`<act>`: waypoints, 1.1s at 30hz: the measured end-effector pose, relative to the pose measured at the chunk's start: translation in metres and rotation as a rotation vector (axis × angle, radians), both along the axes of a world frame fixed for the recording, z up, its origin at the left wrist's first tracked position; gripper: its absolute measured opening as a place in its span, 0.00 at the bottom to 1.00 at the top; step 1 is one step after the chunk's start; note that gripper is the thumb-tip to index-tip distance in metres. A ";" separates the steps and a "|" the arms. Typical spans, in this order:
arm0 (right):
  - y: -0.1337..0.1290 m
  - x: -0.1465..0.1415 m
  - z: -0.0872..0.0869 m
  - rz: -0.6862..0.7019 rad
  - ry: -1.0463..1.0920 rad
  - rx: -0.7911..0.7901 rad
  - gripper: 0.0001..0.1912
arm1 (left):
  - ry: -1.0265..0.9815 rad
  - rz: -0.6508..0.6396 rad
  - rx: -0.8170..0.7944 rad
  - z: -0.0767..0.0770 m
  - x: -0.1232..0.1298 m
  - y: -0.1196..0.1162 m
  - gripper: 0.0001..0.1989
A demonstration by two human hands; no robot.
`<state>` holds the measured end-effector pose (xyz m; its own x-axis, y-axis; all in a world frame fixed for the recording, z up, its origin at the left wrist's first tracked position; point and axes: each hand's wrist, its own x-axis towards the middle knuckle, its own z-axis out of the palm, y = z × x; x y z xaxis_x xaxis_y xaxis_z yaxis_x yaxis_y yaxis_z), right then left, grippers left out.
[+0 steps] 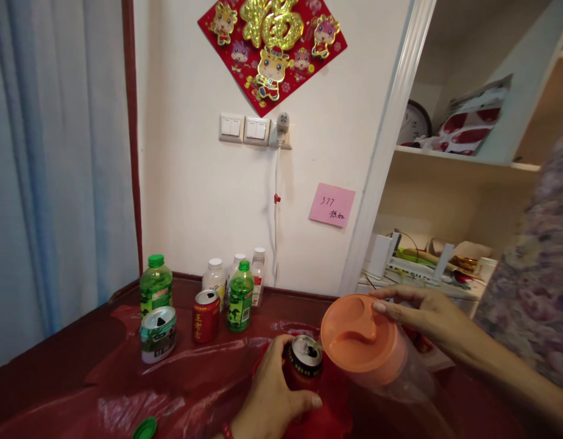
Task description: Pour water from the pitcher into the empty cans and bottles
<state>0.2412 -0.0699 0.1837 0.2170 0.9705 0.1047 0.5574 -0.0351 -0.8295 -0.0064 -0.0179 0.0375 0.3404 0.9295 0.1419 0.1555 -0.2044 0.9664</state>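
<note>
The left hand (pixel 270 393) wraps its fingers around a red can (pixel 304 366) low in the middle of the red table (pixel 57 378). The can stands about upright; its silver top shows a dark, open mouth and a black rim with pale lettering. The right hand (pixel 425 317) grips a clear pitcher (pixel 382 360) by its orange lid (pixel 357 335), thumb on the rim, tilting it so the lid touches the can's top. Behind, two green bottles (pixel 240 297), another red can (pixel 205 315) and a green-and-white can (pixel 158 334) stand near the wall. A green cap (pixel 145 428) lies at the front edge.
</note>
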 end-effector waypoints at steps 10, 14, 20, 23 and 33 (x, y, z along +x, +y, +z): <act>-0.002 0.000 -0.001 -0.052 -0.012 -0.016 0.36 | 0.014 0.011 0.006 0.001 0.000 -0.001 0.38; -0.001 0.002 -0.001 -0.067 -0.012 -0.019 0.37 | 0.009 0.011 0.001 0.000 0.000 -0.001 0.38; -0.002 0.001 0.001 -0.030 -0.006 -0.015 0.34 | 0.015 0.022 -0.029 0.005 0.001 -0.003 0.39; -0.002 0.000 0.003 -0.031 0.004 0.009 0.33 | 0.020 0.024 -0.025 0.005 0.000 -0.003 0.38; -0.001 0.004 0.000 -0.017 -0.037 -0.020 0.36 | -0.002 0.008 -0.018 0.003 0.001 -0.002 0.38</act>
<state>0.2455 -0.0708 0.1835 0.2302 0.9686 0.0934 0.5871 -0.0618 -0.8071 -0.0052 -0.0199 0.0400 0.3325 0.9347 0.1254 0.1555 -0.1855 0.9703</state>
